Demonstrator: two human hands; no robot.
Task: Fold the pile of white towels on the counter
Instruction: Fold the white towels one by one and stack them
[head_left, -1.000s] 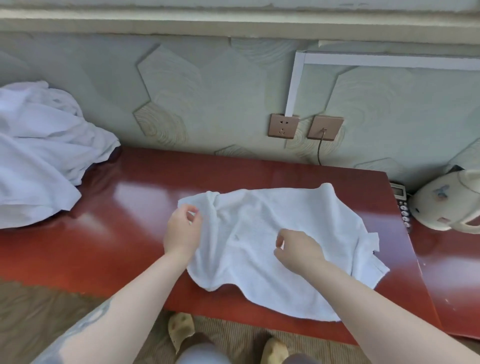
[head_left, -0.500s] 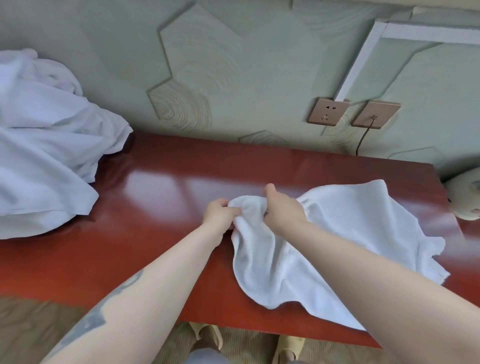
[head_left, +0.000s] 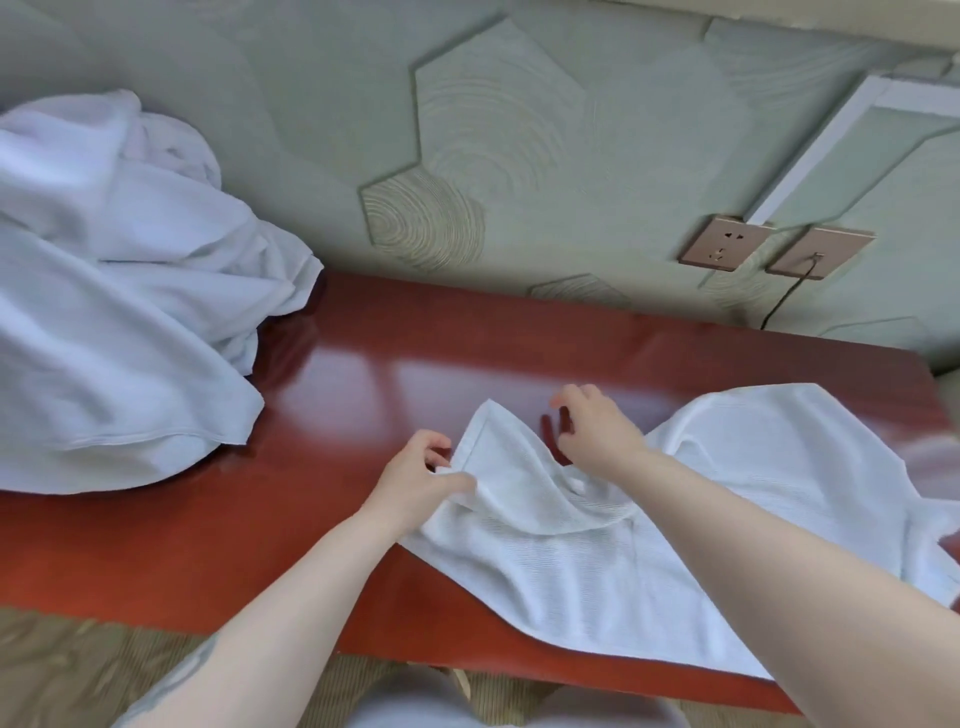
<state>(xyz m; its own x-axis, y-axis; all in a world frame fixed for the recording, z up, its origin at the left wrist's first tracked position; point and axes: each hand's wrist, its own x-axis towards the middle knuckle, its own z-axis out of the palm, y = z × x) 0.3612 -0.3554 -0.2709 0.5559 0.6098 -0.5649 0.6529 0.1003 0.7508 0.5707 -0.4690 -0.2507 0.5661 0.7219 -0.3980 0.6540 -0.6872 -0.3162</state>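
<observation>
White towel (head_left: 649, 551) lies crumpled on the red-brown worktop (head_left: 363, 395), right of centre, its near edge hanging over the front lip. Cloth is ribbed and rumpled, with one hemmed corner raised in a peak between my hands. My left hand (head_left: 415, 480) has its grip pinched on the towel's left edge, thumb over the fabric. My right hand (head_left: 592, 428) hovers above the far edge, fingers loosely curled, grip spread and holding nothing. The pile of white towels (head_left: 114, 296) sits heaped at the worktop's left end, well apart, against the green wall (head_left: 519, 130).
</observation>
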